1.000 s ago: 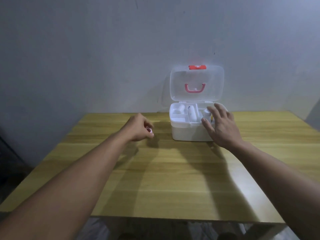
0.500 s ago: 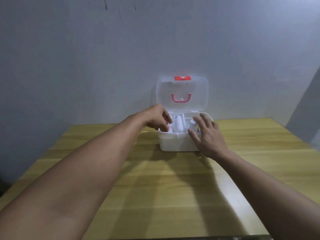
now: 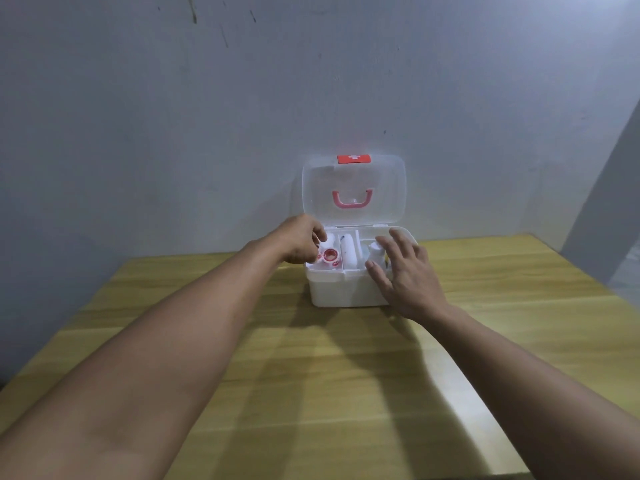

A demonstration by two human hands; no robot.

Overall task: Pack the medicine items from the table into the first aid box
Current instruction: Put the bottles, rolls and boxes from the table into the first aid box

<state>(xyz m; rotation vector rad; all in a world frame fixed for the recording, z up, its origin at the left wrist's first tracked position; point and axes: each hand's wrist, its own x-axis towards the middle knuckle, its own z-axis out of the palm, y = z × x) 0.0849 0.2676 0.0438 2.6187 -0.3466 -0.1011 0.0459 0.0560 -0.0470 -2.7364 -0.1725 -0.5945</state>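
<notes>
Dim bluish room light, soft forearm shadows on table (image 3: 346, 393), overexposed white box (image 3: 346, 292), wide-angle edge warping

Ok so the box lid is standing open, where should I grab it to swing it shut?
Probably take the lid by its top edge beside the red latch, coming from above and pulling toward you. It stands upright, hinged at the back of the first aid box, so that edge is farthest from the hinge. First clear the left hand and right hand off the tray.
</notes>
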